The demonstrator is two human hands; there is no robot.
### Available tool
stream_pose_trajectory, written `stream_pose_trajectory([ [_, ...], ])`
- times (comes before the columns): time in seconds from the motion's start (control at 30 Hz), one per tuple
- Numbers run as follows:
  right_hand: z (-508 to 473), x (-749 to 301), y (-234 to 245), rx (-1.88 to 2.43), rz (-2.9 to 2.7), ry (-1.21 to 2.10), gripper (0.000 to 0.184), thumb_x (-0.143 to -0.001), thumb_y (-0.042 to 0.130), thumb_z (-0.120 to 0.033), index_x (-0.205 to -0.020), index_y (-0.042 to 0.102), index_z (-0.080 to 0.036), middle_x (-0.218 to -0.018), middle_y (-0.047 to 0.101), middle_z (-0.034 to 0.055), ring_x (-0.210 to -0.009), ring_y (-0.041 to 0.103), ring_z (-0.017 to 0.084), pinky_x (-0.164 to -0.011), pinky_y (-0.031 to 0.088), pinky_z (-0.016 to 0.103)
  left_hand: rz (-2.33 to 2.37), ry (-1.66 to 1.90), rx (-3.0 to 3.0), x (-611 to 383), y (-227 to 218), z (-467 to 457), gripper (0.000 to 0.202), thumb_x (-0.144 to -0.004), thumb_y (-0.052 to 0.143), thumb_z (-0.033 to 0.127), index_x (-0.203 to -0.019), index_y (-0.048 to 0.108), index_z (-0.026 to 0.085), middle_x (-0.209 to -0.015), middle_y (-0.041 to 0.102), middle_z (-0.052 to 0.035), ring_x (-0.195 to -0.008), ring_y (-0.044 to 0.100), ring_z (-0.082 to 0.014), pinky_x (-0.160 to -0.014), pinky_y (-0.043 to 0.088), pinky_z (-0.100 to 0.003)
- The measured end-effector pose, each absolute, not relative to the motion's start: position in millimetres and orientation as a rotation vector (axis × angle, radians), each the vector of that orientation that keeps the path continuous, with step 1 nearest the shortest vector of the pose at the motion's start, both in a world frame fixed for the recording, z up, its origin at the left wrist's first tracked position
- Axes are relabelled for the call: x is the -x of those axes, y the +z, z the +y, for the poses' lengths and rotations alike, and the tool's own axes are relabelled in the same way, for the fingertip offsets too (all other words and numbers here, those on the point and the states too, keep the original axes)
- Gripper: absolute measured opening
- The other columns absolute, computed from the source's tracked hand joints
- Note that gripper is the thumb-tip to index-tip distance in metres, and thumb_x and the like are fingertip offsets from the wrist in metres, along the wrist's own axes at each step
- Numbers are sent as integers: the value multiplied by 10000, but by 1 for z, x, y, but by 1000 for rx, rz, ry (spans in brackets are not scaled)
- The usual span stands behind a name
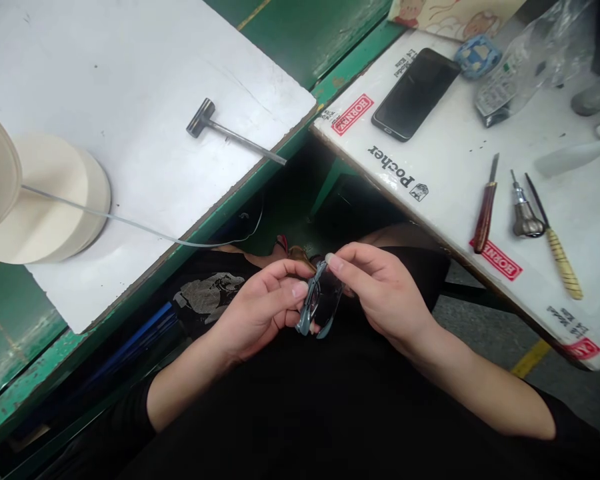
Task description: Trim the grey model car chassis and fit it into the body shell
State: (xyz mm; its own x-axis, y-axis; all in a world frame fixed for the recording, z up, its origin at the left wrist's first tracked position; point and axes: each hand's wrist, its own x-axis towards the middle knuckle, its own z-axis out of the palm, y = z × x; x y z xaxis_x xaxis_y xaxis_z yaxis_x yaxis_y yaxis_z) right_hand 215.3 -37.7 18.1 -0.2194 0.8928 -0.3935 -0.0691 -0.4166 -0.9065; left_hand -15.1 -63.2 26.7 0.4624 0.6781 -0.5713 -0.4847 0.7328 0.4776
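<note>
Over my lap, both hands hold a pair of glasses (319,303) with a grey-blue frame and dark lenses, seen edge-on. My left hand (260,310) pinches the frame from the left with thumb and fingers. My right hand (380,290) grips it from the right, index finger on the top edge. A thin clear line (130,223) runs from a cream spool (45,200) on the left table down toward my hands.
A T-handle metal tool (230,133) lies on the white board over the green bench (25,390). On the right white table (445,167) are a black phone (415,93), a red-handled knife (485,213), a metal awl (524,215), a yellow-handled tool (560,257) and a clear bag (525,67).
</note>
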Motion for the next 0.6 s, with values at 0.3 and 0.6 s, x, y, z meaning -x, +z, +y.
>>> stream_pose_trajectory([
  [0.3,-41,-217,14,1307,-1012,1731,309,-1042,988,-494,-941,856,-233,-832,768,-8,-727,619,141,-709,545,283,890,742,-254,12,26,-66,402,-957,1066,368,-1149,782,157,-874,848,-35,-674,820,-171,-689,756,-299],
  [0.6,-43,-219,17,1332,-1135,1536,295,-1110,906,-487,-939,858,-252,-853,796,8,-729,681,156,-669,546,287,975,779,-371,12,25,-69,377,-845,1141,276,-1140,939,157,-994,888,-63,-837,835,-156,-853,717,-261],
])
